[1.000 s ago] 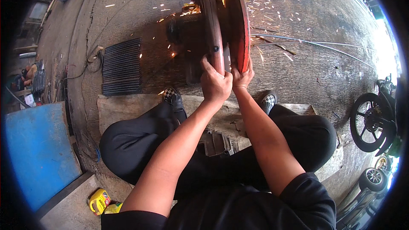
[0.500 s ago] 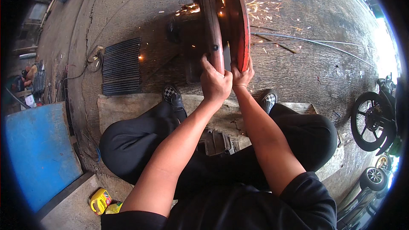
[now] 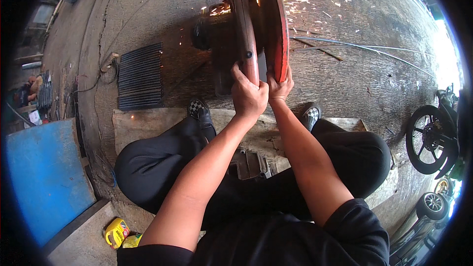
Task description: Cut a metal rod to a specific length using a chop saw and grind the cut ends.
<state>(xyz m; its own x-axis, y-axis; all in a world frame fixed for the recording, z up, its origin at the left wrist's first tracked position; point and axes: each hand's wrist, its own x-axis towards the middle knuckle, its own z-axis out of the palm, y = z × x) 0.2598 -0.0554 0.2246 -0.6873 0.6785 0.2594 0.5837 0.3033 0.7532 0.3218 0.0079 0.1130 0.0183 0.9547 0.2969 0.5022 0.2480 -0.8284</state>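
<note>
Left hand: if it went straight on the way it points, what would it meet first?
The left hand would first meet the reddish handle in its grasp, which runs on ahead along that line; beyond it, depth is hard to judge from this one view.

On the floor [image 3: 374, 83], the saw [image 3: 242, 24] stands ahead of the person's legs [image 3: 155, 160], with a sheet [image 3: 148, 124] between, partly under them. A row of rods [image 3: 141, 76] lies left of the saw; loose bars [image 3: 325, 52] stretch rightward, a motorcycle [image 3: 447, 133] beyond. Near left, a bottle [image 3: 117, 232] lies beside a panel [image 3: 49, 182]; farther left is perhaps another bundle [image 3: 45, 93].
</note>
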